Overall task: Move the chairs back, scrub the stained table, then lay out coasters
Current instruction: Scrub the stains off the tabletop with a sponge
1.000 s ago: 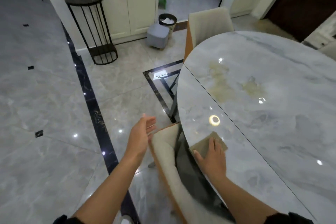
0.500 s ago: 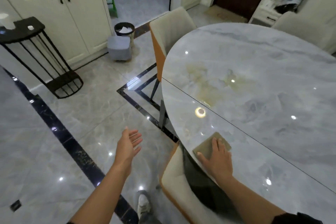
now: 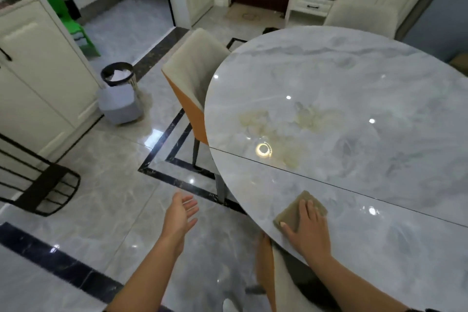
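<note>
Two hands busy: right hand point(image 3: 307, 229) flat on scrubbing pad point(image 3: 293, 211), fingers spread, pinning it near marble surface point(image 3: 354, 71) edge, short of yellowish stains point(image 3: 276, 125). Left hand point(image 3: 181, 213) open, empty, over floor, likely for balance. Three chairs tucked in; no coasters visible.

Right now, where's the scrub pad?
Head view, lower right: the scrub pad lies flat at the table near edge under the right hand, short of the yellowish stain.
</note>
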